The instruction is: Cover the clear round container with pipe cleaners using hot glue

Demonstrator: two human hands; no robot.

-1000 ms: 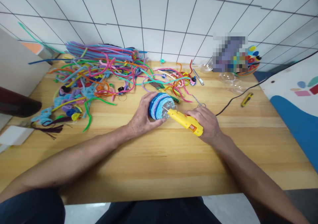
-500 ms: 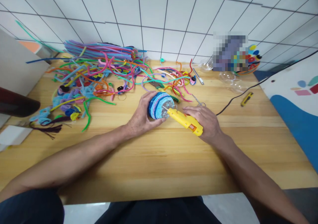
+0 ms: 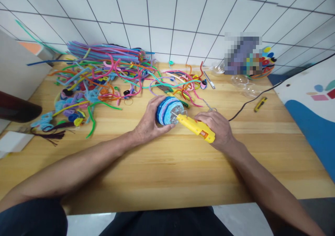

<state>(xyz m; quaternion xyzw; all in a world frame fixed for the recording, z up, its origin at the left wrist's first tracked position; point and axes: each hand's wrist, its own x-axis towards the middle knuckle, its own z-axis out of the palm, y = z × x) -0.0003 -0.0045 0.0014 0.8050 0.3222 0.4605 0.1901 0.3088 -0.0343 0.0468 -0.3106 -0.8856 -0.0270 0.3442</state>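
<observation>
My left hand [image 3: 150,121] is wrapped round the left side of a ball [image 3: 167,110] ringed with pipe cleaner in dark blue, lilac and light blue. The ball is tipped so that its bare, clear end faces right. A yellow glue gun [image 3: 195,126] is gripped in my right hand [image 3: 216,126]. Its metal nozzle points left at the bare end; whether it touches the surface I cannot tell. Just behind the ball lie green-and-yellow pliers [image 3: 167,88], partly covered by pipe cleaners.
Loose pipe cleaners [image 3: 91,86] sprawl over the table's left and back, with a bundle [image 3: 104,51] by the wall. Scissors [image 3: 209,105] lie behind my right hand. A black cord [image 3: 251,100], a yellow cutter [image 3: 260,104] and clear plastic balls [image 3: 248,88] are at the right.
My right hand and the glue gun have shifted very slightly to the right. The left hand keeps its hold on the ball.
</observation>
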